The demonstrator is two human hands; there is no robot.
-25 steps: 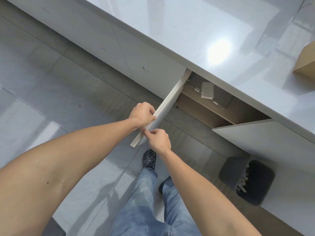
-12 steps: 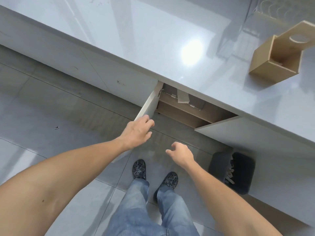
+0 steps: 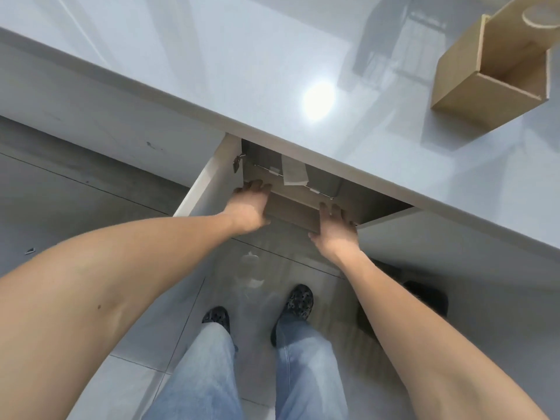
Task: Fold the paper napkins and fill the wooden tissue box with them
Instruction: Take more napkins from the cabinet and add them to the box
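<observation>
We reach both open hands, left hand [image 3: 248, 207] and right hand [image 3: 335, 230], fingers spread, holding nothing, toward the inner drawer [image 3: 292, 212]. The wooden tissue box [image 3: 472, 77], probably stiff and light, waits on the tabletop [image 3: 242, 71]; a thin napkin [image 3: 292, 174] would need pinching gently.

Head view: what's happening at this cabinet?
A person stands at a white counter with the cabinet door under it swung open. The left hand and right hand both reach onto the shelf inside, near a grey container with a white sheet on it. The wooden tissue box sits untouched on the counter.
</observation>
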